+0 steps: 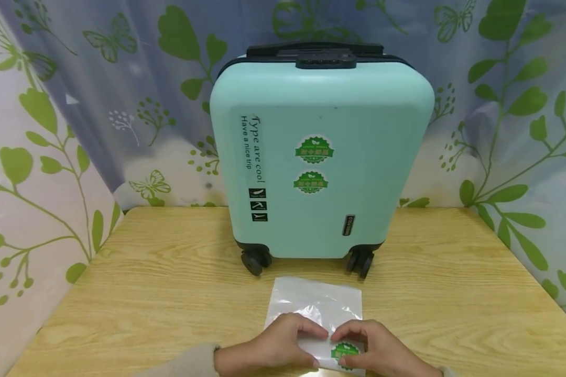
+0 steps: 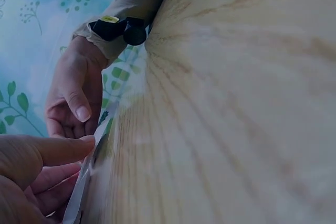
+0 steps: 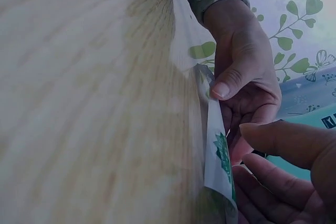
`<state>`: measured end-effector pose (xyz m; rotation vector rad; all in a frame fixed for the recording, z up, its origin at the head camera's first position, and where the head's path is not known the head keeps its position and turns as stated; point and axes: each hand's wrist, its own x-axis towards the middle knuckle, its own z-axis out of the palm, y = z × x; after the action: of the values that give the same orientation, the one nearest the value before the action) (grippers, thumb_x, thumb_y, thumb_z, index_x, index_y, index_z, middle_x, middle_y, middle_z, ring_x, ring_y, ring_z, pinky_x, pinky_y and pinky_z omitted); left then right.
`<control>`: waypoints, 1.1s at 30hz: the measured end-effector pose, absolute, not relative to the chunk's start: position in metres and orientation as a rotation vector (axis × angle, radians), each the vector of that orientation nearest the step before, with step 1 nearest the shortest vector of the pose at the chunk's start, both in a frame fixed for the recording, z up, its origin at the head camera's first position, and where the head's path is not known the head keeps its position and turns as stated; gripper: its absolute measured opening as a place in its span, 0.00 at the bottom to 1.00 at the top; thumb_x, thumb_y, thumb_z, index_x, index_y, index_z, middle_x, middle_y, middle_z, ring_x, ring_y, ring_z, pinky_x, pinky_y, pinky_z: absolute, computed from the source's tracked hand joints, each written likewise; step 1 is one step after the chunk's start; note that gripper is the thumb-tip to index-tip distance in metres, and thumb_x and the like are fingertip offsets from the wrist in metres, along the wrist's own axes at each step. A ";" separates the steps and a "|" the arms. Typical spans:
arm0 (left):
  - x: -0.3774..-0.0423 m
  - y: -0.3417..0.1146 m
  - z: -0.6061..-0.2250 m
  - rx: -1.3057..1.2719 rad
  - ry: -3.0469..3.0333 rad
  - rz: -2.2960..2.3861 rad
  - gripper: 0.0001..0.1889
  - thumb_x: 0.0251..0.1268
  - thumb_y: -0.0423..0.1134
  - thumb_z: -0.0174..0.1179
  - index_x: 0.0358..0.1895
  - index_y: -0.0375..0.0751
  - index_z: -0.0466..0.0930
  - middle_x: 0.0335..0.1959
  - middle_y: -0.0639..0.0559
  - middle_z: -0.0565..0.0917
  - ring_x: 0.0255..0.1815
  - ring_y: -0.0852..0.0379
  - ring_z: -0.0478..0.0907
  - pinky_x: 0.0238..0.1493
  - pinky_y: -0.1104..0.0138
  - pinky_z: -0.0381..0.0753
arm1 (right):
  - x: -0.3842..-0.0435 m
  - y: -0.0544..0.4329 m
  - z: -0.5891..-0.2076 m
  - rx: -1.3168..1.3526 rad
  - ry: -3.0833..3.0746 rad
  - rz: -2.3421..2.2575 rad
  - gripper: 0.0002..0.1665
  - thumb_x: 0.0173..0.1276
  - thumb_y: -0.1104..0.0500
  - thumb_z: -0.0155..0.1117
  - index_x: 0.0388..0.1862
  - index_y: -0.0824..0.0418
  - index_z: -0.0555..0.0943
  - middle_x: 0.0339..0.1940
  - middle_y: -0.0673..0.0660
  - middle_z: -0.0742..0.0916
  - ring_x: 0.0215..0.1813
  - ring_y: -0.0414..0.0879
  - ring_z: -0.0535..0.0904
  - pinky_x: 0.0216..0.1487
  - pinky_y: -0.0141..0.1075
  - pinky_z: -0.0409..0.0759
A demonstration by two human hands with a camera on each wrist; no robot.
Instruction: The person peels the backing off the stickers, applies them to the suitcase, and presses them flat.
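Note:
A green round-edged sticker (image 1: 340, 353) sits on a white backing sheet (image 1: 322, 348), over a shiny plastic sleeve (image 1: 318, 293) on the table. My left hand (image 1: 285, 343) holds the sheet beside the sticker, its thumb tip on the paper in the right wrist view. My right hand (image 1: 382, 348) is at the sticker, with thumb and index finger spread around it. From the right wrist, the right thumb (image 3: 283, 136) shows raised off the paper, while the fingers lie close along its edge. The sheet (image 3: 218, 166) bends slightly at one end.
Behind the sleeve, a mint green suitcase (image 1: 372, 157) stands upright on black wheels. Two similar green stickers (image 1: 314, 149) are on its front, beside printed lettering. Curtains (image 1: 146, 104) with leaf patterns hang around the wooden table (image 1: 160, 283).

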<state>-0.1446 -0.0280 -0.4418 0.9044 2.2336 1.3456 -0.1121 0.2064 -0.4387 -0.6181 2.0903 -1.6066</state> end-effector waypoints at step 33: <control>-0.154 -0.032 -0.428 0.758 2.252 1.503 0.02 0.54 0.33 0.68 0.31 0.41 0.89 0.27 0.55 0.87 0.28 0.69 0.79 0.31 0.75 0.78 | -0.118 0.194 -0.421 -0.633 2.345 -1.542 0.12 0.59 0.59 0.69 0.41 0.62 0.83 0.42 0.55 0.85 0.47 0.38 0.80 0.51 0.31 0.77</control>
<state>-0.1539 -0.0324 -0.4283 0.7584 2.2523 1.5029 -0.1181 0.1945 -0.4208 -0.6334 2.3452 -1.5416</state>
